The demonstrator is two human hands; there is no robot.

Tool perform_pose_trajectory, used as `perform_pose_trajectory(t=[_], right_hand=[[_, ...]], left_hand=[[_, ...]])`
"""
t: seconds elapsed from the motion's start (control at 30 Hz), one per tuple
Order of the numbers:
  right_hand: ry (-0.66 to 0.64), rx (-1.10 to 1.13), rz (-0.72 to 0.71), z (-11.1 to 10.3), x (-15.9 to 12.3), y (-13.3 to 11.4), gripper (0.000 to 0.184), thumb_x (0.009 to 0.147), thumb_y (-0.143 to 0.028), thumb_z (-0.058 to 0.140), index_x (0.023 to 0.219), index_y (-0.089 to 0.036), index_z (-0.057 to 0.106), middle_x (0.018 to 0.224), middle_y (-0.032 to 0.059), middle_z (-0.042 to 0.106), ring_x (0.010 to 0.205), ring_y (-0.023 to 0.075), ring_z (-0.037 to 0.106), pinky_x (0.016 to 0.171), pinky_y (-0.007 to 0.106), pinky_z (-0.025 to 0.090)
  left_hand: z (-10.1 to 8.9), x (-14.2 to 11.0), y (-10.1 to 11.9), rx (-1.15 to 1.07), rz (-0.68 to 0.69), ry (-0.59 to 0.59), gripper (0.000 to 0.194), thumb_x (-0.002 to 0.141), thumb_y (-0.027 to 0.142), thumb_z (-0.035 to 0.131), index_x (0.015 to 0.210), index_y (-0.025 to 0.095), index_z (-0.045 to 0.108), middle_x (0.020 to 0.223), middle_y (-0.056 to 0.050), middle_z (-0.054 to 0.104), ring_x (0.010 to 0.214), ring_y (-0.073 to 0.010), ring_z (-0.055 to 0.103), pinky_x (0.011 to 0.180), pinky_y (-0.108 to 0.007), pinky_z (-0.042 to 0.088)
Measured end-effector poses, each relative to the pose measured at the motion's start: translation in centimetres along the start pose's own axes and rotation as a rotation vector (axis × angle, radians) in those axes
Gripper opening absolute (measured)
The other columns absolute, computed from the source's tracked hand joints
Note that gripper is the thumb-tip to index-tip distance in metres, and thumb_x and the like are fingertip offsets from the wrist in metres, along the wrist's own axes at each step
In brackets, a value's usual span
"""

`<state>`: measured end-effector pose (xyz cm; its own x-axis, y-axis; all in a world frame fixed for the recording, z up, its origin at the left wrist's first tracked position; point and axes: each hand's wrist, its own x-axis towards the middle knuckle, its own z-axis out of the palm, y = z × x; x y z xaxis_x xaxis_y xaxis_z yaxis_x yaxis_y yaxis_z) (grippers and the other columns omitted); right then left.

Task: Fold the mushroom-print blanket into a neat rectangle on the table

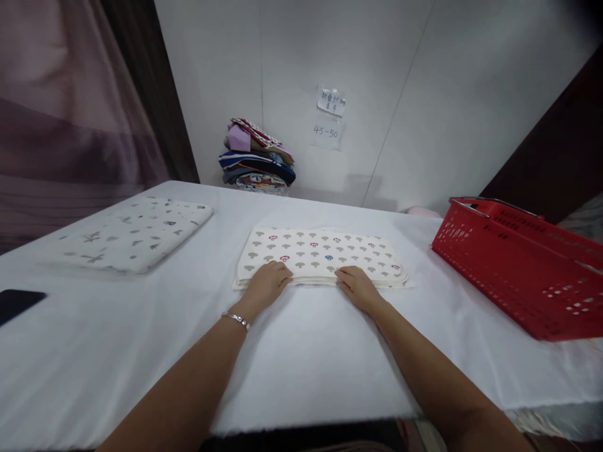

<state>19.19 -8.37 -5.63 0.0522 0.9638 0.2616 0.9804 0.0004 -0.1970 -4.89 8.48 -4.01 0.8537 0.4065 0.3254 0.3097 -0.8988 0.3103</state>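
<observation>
A folded white cloth (pixel 313 254) with grey, red and blue mushroom prints lies flat in the middle of the white-covered table, its layers showing along the near edge. My left hand (pixel 270 282), with a silver bracelet at the wrist, is closed on the left part of that near edge. Further right, my right hand (pixel 358 287) has its fingers curled on the same edge. The undersides of the fingers and both thumbs are partly hidden.
To the right stands a red plastic basket (pixel 509 263) with metal handles. Another folded printed cloth (pixel 136 232) lies at the left, near a dark flat object (pixel 19 303). Behind the table rises a stack of fabrics (pixel 258 160) against the wall, beside taped paper signs (pixel 328 116).
</observation>
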Motion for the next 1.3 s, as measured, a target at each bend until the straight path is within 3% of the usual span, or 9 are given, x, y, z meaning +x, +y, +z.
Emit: perform_pose_trajectory(t=[0.3, 0.47, 0.6, 0.67, 0.8, 0.93, 1.1, 1.3], right_hand=[[0.056, -0.025, -0.001, -0.2, -0.1, -0.6, 0.038, 0.093, -0.022, 0.029, 0.114, -0.017, 0.061, 0.113, 0.0121, 0.059, 0.104, 0.0246, 0.051, 0.092, 0.041, 0.04], [0.069, -0.009, -0.013, -1.0, 0.0, -1.5, 0.039, 0.093, -0.024, 0.028, 0.111, -0.019, 0.063, 0.108, 0.0117, 0.062, 0.101, 0.0252, 0.053, 0.09, 0.042, 0.042], [0.128, 0.01, -0.081, -0.4, -0.3, -0.9, 0.039, 0.094, -0.03, 0.03, 0.11, -0.021, 0.064, 0.107, 0.0114, 0.062, 0.098, 0.0255, 0.055, 0.087, 0.043, 0.045], [0.173, 0.031, -0.123, 0.2, -0.5, -0.1, 0.037, 0.094, -0.031, 0.032, 0.11, -0.02, 0.064, 0.106, 0.0114, 0.062, 0.098, 0.025, 0.056, 0.085, 0.043, 0.047], [0.215, 0.048, -0.151, 1.3, -1.0, 1.1, 0.034, 0.094, -0.03, 0.036, 0.113, -0.019, 0.062, 0.11, 0.0112, 0.062, 0.1, 0.0237, 0.056, 0.087, 0.041, 0.047], [0.211, 0.024, -0.126, 2.0, -1.3, 1.6, 0.038, 0.093, -0.031, 0.036, 0.123, -0.02, 0.056, 0.126, 0.0111, 0.055, 0.117, 0.0256, 0.05, 0.098, 0.046, 0.041], [0.107, 0.004, -0.083, 2.5, -1.4, 1.6, 0.041, 0.092, -0.033, 0.037, 0.127, -0.02, 0.053, 0.129, 0.0096, 0.055, 0.122, 0.0258, 0.047, 0.101, 0.049, 0.037], [0.169, 0.001, -0.052, 2.5, -1.7, 1.4, 0.041, 0.092, -0.032, 0.036, 0.127, -0.02, 0.053, 0.134, 0.0089, 0.051, 0.127, 0.0249, 0.041, 0.105, 0.048, 0.033]], left_hand=[[-1.3, -0.1, 1.0, 0.058, -0.036, -0.054, 0.017, 0.086, 0.025, 0.051, 0.088, 0.021, 0.067, 0.094, -0.005, 0.062, 0.094, -0.0205, 0.052, 0.082, -0.034, 0.041], [-2.6, -0.3, 2.2, 0.06, -0.1, -0.086, 0.021, 0.087, 0.024, 0.049, 0.081, 0.021, 0.069, 0.089, -0.004, 0.063, 0.088, -0.0193, 0.054, 0.078, -0.033, 0.041], [-2.1, -0.6, 1.5, -0.05, -0.143, -0.036, 0.02, 0.087, 0.03, 0.05, 0.087, 0.022, 0.068, 0.092, -0.003, 0.064, 0.092, -0.0174, 0.054, 0.082, -0.03, 0.042], [-1.7, -0.9, 0.3, -0.064, -0.242, -0.007, 0.024, 0.088, 0.034, 0.048, 0.087, 0.022, 0.068, 0.093, -0.003, 0.064, 0.094, -0.017, 0.055, 0.083, -0.028, 0.042], [-1.9, -1.6, -2.5, 0.097, -0.634, 0.093, 0.025, 0.085, 0.037, 0.049, 0.09, 0.021, 0.068, 0.098, -0.007, 0.063, 0.102, -0.0207, 0.053, 0.085, -0.029, 0.041], [-3.1, -2.1, -3.7, 0.183, -0.924, 0.114, 0.035, 0.082, 0.043, 0.048, 0.104, 0.019, 0.062, 0.109, -0.01, 0.061, 0.103, -0.0242, 0.055, 0.082, -0.033, 0.043], [-3.5, -2.2, -3.3, 0.126, -1.019, -0.001, 0.036, 0.084, 0.044, 0.044, 0.103, 0.017, 0.058, 0.108, -0.011, 0.063, 0.096, -0.0249, 0.06, 0.074, -0.033, 0.045], [-3.8, -2.5, -3.7, 0.091, -1.006, -0.039, 0.036, 0.08, 0.05, 0.048, 0.091, 0.018, 0.06, 0.096, -0.012, 0.067, 0.091, -0.0264, 0.062, 0.068, -0.032, 0.044]])
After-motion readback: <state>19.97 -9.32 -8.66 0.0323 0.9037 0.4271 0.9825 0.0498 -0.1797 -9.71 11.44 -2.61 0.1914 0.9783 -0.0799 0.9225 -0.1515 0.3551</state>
